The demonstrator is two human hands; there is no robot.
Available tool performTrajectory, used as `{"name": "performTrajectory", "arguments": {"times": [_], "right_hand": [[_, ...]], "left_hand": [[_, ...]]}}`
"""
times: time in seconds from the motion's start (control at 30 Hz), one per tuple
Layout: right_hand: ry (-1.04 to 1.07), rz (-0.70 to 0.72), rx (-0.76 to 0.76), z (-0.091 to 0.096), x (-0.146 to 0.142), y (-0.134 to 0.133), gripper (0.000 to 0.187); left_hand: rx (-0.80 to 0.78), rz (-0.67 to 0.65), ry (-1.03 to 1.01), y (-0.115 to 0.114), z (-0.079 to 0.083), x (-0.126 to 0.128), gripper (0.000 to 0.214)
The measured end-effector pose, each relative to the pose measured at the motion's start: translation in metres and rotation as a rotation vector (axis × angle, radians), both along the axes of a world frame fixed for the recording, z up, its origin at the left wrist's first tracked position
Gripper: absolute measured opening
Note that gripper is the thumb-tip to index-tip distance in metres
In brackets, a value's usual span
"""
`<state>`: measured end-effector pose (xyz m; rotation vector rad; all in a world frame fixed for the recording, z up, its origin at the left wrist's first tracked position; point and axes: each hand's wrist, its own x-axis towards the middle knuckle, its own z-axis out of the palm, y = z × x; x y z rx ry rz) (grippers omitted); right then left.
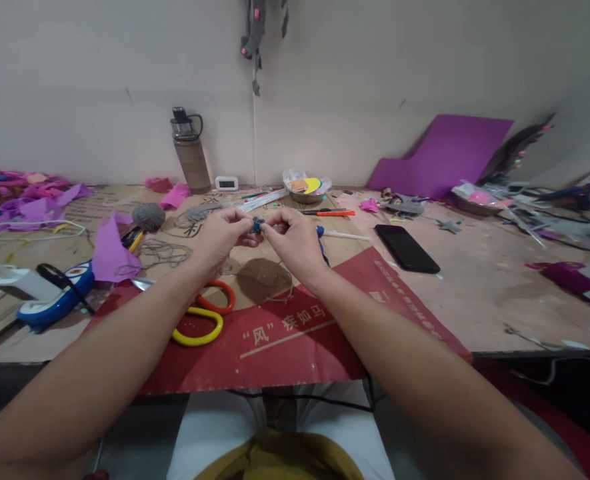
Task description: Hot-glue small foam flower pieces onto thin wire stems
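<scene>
Over the middle of the table, both hands pinch one small blue-grey star-shaped piece (257,225) between their fingertips. My left hand (227,235) is closed on its left side. My right hand (296,241) is closed on its right side, and the fingers cover part of it. Below my hands a thin grey cord (291,288) loops over the cardboard. Scissors (199,327) with one red and one yellow handle lie beneath my left forearm, which hides part of them. A ball of grey yarn (149,217) rests to the left, with loose strands beside it.
A red printed cardboard sheet (295,353) covers the table's front edge. A black phone (407,248) and a grey star (449,227) lie to the right. A blue power strip (57,307) is at left. At the back stand a bottle (191,157) and a small clock (226,183).
</scene>
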<state>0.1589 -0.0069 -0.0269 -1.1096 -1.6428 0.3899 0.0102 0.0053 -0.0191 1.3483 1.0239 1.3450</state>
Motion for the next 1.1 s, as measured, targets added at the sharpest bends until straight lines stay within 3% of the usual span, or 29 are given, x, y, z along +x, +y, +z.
{"name": "performTrajectory", "arguments": {"times": [0.5,0.97,1.1], "right_hand": [[0.207,0.066,-0.165,-0.004,-0.001,0.007,0.018],[0.200,-0.034,-0.157,-0.008,-0.003,0.011,0.021],[0.231,0.043,-0.200,-0.008,-0.002,0.013,0.020]], "left_hand": [[0.012,-0.006,0.018,-0.005,0.001,0.003,0.014],[-0.007,-0.040,0.012,-0.006,0.003,0.004,0.016],[-0.019,-0.096,-0.004,-0.004,0.002,0.003,0.017]]}}
